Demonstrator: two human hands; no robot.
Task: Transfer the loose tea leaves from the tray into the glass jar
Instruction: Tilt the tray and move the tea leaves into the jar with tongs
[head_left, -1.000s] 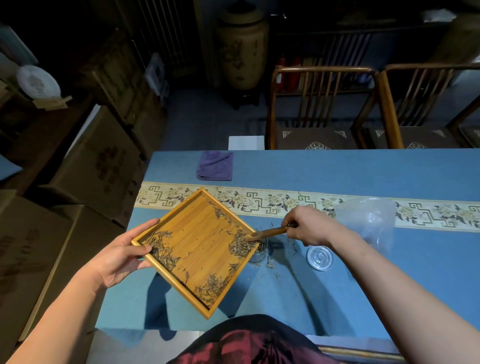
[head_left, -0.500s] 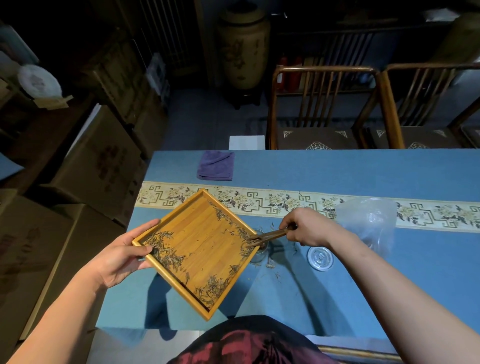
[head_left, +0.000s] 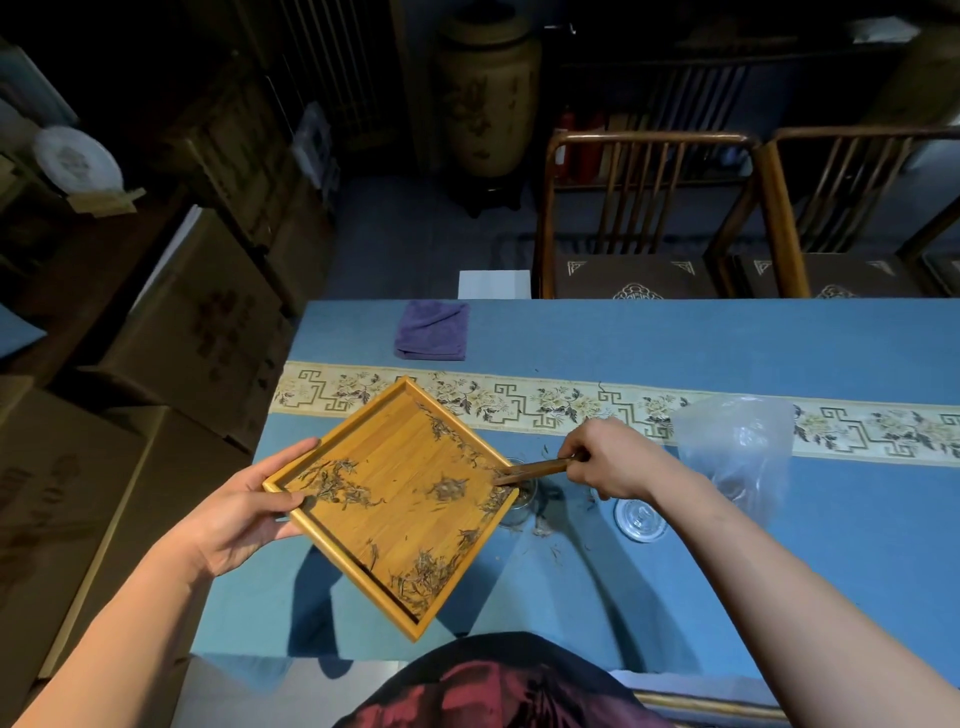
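Our left hand (head_left: 244, 514) grips the bamboo tray (head_left: 395, 499) with curled fingers; our right hand (head_left: 610, 460) pinches a wooden scoop (head_left: 535, 469), its tip at the tray's right corner over the glass jar (head_left: 522, 501).

Tray (head_left: 395, 467): golden wood with visible straight grain and a smooth satin finish, carrying dry, wiry tea leaves (head_left: 337, 486) just beside the left fingers (head_left: 291, 501). Scoop (head_left: 535, 469) in the right fingers (head_left: 576, 460): matt brown wood. Jar (head_left: 522, 501) and lid (head_left: 640, 518): clear glossy glass; tabletop (head_left: 727, 332): matt blue woven cloth.
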